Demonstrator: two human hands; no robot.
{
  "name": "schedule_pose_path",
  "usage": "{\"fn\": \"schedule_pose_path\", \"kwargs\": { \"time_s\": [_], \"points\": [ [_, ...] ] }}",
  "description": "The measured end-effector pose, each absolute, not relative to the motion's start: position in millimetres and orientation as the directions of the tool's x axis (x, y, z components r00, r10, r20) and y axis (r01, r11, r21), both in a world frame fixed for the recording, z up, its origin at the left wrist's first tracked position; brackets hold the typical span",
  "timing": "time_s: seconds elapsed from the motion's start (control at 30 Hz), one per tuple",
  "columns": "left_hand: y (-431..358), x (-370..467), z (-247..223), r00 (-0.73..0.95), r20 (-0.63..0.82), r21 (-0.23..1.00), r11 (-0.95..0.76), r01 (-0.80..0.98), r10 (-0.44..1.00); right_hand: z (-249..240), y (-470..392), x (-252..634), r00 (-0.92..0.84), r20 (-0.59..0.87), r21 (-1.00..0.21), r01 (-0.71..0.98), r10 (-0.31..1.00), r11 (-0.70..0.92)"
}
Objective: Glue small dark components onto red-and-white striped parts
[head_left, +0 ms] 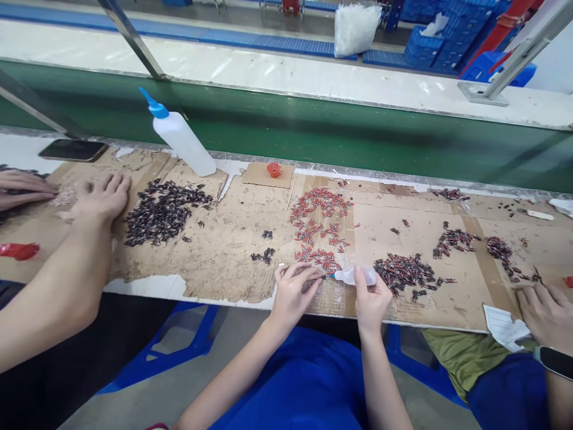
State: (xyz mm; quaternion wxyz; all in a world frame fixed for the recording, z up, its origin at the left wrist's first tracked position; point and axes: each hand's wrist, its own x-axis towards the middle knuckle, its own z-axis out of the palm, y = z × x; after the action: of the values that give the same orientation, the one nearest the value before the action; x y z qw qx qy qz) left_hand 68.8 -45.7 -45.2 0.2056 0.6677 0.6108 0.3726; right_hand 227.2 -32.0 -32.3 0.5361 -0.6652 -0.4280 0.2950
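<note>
My right hand (372, 303) is closed round a small translucent squeeze bottle (348, 275), which lies nearly level with its blue tip toward the left. At that tip, the fingers of my left hand (290, 295) pinch a tiny dark part (325, 277); its details are too small to make out. Just beyond my hands lies a loose spread of small red parts (320, 203). Beside my right hand is a heap of black-and-red pieces (405, 272). A few small black parts (263, 257) rest left of the red ones.
A large white bottle with a blue nozzle (185, 143) stands at the back left, near a black heap (161, 209). Behind the red parts sits a red cap (273, 170). Co-workers' hands (101, 197) work at the left, and another person's hand (544, 307) rests at the right.
</note>
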Motion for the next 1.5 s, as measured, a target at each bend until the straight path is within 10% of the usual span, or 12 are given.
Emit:
{"fn": "schedule_pose_path", "kwargs": {
  "time_s": [0.83, 1.23, 1.5],
  "points": [
    [-45.1, 67.4, -46.6, 0.037, 0.303, 0.668, -0.240, 0.705, 0.952, -40.4, -28.0, 235.3, 0.604, 0.082, -0.989, -0.050, 0.793, 0.140],
    [3.0, 42.6, -48.2, -0.017, 0.201, 0.638, -0.118, 0.761, 0.979, -40.5, 8.1, 253.5, 0.552, 0.117, -0.821, 0.522, 0.826, -0.233],
    [5.1, 43.7, -36.5, -0.087, 0.264, 0.826, -0.179, 0.534, 0.961, -52.4, 5.8, 264.0, 0.523, 0.366, -0.874, 0.477, 0.770, 0.091]
  ]
}}
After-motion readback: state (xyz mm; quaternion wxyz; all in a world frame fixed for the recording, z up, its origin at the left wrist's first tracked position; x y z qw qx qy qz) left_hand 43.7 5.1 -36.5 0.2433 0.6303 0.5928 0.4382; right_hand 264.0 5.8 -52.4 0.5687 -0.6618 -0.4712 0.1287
